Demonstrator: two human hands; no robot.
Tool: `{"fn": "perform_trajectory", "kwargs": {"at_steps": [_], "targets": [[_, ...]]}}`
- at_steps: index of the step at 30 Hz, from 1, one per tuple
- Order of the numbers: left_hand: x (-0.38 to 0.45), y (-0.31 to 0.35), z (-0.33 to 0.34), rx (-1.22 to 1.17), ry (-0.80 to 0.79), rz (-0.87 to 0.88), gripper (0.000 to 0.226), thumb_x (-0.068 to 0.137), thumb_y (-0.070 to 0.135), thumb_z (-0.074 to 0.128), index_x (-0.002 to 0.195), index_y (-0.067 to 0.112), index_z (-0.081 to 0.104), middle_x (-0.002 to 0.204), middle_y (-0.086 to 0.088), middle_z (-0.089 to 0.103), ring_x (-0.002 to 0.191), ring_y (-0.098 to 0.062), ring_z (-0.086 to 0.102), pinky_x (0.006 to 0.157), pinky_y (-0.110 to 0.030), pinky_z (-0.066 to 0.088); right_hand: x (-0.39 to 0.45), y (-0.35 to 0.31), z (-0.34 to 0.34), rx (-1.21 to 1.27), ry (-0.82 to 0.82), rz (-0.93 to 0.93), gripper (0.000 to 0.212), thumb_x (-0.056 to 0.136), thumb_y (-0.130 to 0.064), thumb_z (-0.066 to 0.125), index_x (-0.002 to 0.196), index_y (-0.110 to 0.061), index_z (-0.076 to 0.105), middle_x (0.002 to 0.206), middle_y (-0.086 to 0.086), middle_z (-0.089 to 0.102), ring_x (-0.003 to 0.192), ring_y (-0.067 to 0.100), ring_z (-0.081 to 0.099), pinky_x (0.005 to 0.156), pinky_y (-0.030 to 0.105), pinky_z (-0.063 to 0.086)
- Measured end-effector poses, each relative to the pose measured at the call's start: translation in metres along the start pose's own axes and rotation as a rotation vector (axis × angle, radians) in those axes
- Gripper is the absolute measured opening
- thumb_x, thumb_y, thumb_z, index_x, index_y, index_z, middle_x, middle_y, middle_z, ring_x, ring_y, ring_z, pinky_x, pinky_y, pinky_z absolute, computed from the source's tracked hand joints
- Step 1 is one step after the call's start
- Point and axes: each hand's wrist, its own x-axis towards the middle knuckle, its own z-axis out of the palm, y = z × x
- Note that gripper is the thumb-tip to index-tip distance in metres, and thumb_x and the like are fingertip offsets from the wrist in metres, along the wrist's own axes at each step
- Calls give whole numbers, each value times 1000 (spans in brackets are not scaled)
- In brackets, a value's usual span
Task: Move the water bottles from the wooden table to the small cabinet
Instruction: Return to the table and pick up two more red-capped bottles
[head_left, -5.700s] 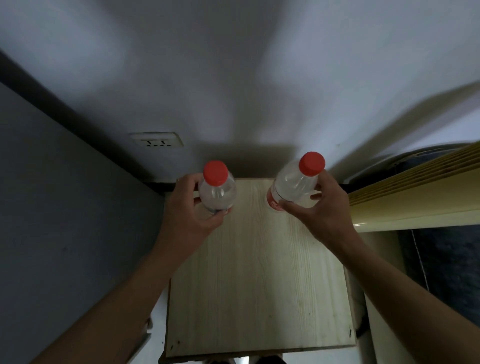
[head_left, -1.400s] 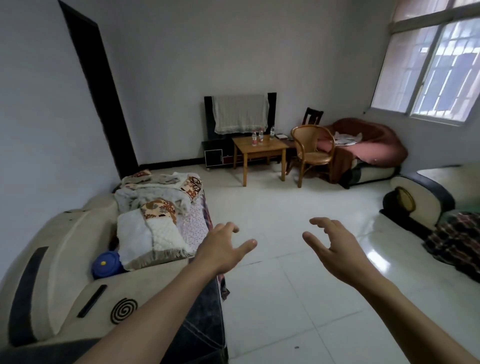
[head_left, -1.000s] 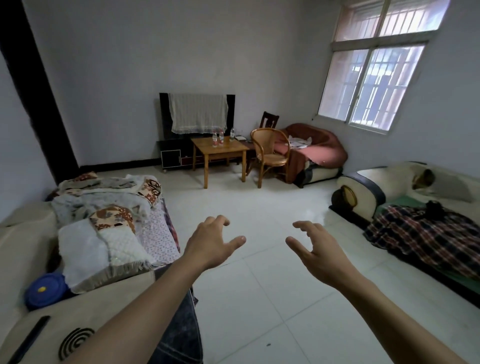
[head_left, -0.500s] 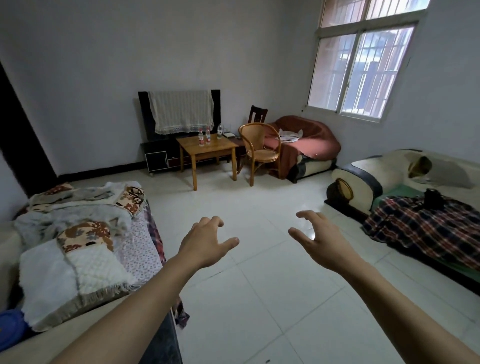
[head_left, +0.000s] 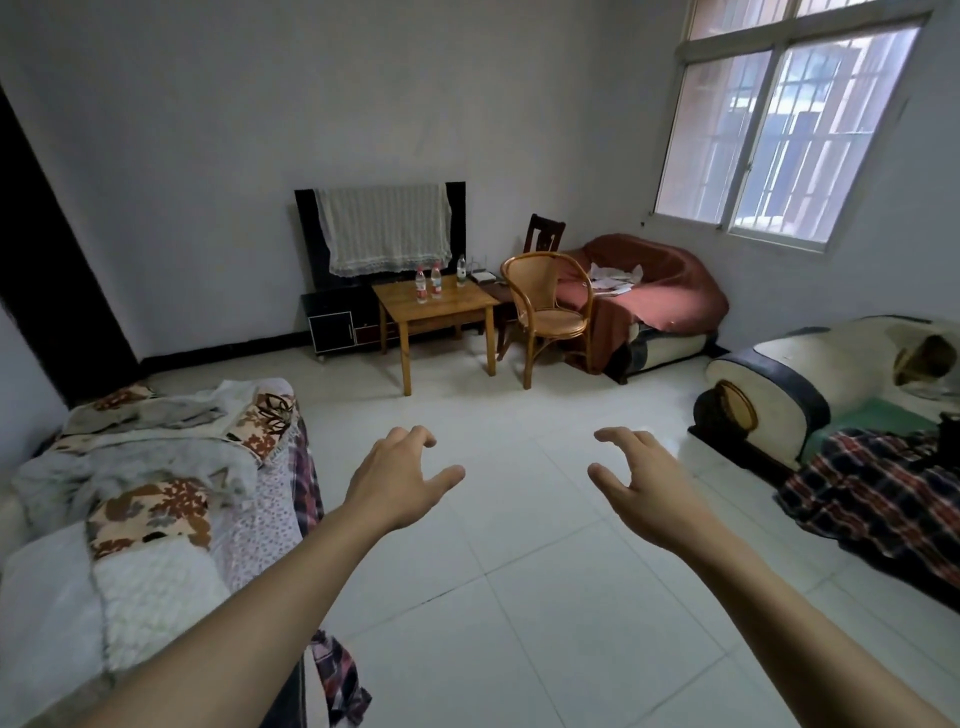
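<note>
2 bare hands were held out in front of the camera, above the white tiled floor (head_left: 519, 597), and nothing was held in either. The left hand (head_left: 400, 480) was seen palm down with its fingers loosely curved and its thumb spread out to the right. The right hand (head_left: 641, 486) was likewise spread, its fingers relaxed and bent a little, its thumb pointed to the left. The hands were kept well apart from each other.

3 water bottles (head_left: 435, 281) were seen upright on the wooden table (head_left: 441, 306) at the far wall, well away from the hands: 2 with red caps close together near the table's back edge, and a 3rd further back to the right, though whether that one stood on the table or just behind it could not be told. A wicker chair (head_left: 550, 306) was placed just to the right of the table. A black television (head_left: 382, 234), draped with a pale cloth, was set behind the table on a low black stand (head_left: 332, 327). A sofa piled with blankets (head_left: 150, 488) was seen on the left, and a second sofa (head_left: 810, 384) with a plaid cloth on the right, below a barred window (head_left: 789, 124).
</note>
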Motion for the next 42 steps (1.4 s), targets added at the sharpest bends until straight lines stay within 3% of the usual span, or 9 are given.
{"fn": "perform_trajectory", "kwargs": {"at_steps": [8,20,32,42], "targets": [[139,-30,24,-53,-47,0,64,86,64,56,134,24,47,138,2,47,121,-18,48,94,-36,46,136,3,32,-48,0,15,49,93,-47,55,137,-28,45,143,2,46,122,18,48,99,40,46],[343,-78,21,-1,-105,7,61,86,64,56,132,25,48,139,4,48,121,-17,48,93,-35,46,332,-8,72,-17,19,40,49,93,-47,55,137,-26,47,142,2,46,118,18,51,92,32,44],[537,-38,77,16,-137,16,60,88,60,57,135,23,48,139,3,46,125,-16,46,97,-33,44,538,82,95,40,48,-12,52,92,-51,54,137,-27,46,142,2,47,125,21,47,100,44,46],[701,-11,103,7,-134,-30,59,87,61,57,132,25,48,137,5,47,119,-16,49,95,-36,47,697,140,97,39,0,-13,52,92,-51,54,137,-26,47,142,1,46,123,21,49,100,44,46]]}}
